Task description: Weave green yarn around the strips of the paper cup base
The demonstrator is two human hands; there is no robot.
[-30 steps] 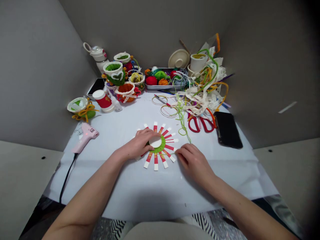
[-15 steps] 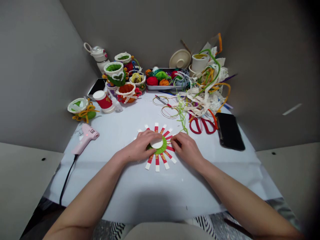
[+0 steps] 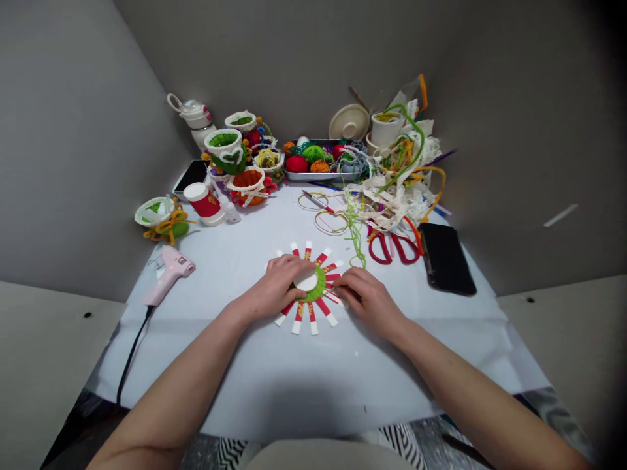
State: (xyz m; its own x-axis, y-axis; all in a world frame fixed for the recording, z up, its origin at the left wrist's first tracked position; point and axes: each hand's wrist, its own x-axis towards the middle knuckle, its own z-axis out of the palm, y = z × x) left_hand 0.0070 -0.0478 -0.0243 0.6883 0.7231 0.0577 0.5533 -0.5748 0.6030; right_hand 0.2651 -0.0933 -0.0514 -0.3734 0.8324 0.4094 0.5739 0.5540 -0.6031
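Basically: left hand (image 3: 277, 286) lies flat on the paper wheel (image 3: 300, 318), fingertips on its white centre disc (image 3: 306, 281), pressing rather than gripping. Right hand (image 3: 367, 299) sits on the opposite side, fingers (image 3: 344, 282) curled against the strips; can't tell if they pinch. Hands apart, wheel between them, mid-table on the white sheet (image 3: 274, 375).

Main risk: if left pressure eases while the right hand drags, strips could slide and spacing would go. Loose green yarn strand (image 3: 355, 243) ends just above the right hand, so it could snag.

Wheel looks uneven: red-and-white strips (image 3: 327, 318) radiate from a green yarn ring (image 3: 318, 292), lower ones bunched. Pink hot glue gun (image 3: 169, 277) lies off left, red light on; red-handled scissors (image 3: 392, 251) off right.
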